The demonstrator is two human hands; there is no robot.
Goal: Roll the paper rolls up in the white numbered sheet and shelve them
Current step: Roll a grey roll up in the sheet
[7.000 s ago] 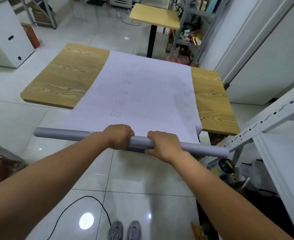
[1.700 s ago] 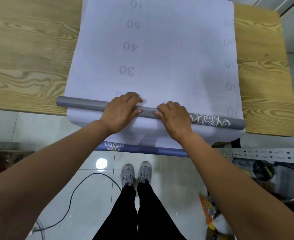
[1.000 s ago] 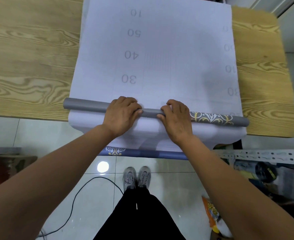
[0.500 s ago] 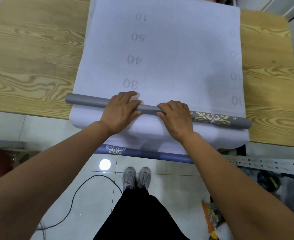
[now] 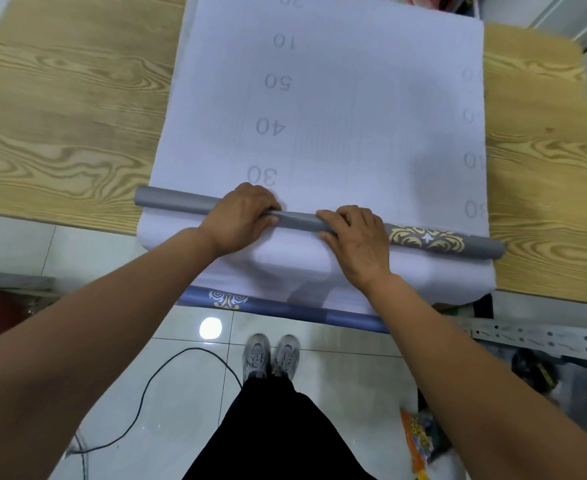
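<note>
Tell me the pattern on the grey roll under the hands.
Gold scrollwork with white accents on the grey roll, clearest in the head view.

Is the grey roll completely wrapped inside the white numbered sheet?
No. The grey roll lies bare on top of the white numbered sheet, both hands pressing it.

I count two paper rolls: one grey roll (image 5: 178, 201) lying across the sheet, and one bluish roll (image 5: 278, 308) hanging below the worktop edge. One white numbered sheet (image 5: 354, 109) on one wooden worktop (image 5: 63, 109). My two hands, left (image 5: 240, 216) and right (image 5: 358, 240). Two shoes (image 5: 271, 355), one black cable (image 5: 153, 386) on the floor.
</note>
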